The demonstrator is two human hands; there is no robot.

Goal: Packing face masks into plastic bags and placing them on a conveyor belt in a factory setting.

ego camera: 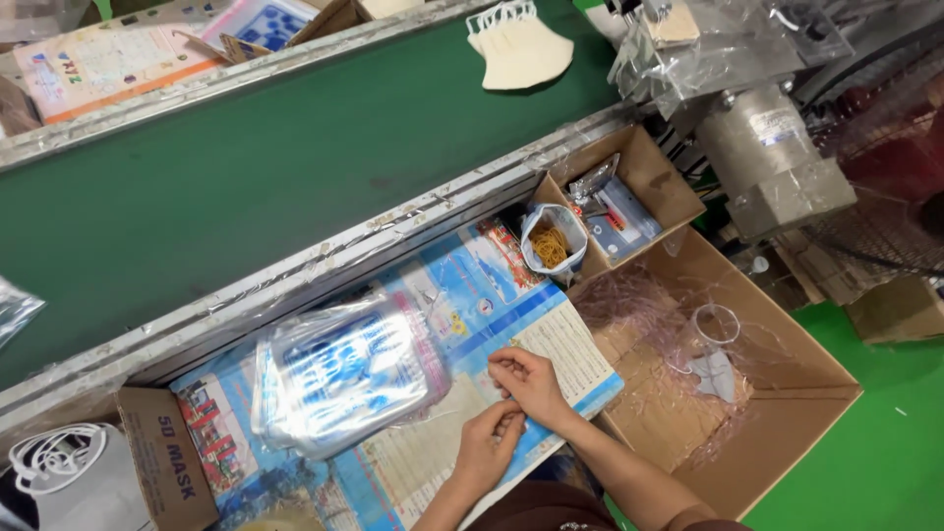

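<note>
Left hand (pixel 489 444) and right hand (pixel 526 379) pinch fingertips together over the printed sheet (pixel 472 295); plastic packets (pixel 344 374) lie left; cardboard box (pixel 787 393) right; green conveyor belt (pixel 246 167) far.

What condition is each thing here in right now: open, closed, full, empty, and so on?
Left hand: fingertips pinched together, touching the right hand.
Right hand: fingers curled, resting on the printed sheet.
Stack of clear bags: flat, lying on the sheet.
Large cardboard box: open, holding loose plastic film and a mask.
Small box: open, holding small items.
Bag of rubber bands: open at the top.
Conveyor belt: one mask stack on it.
</note>
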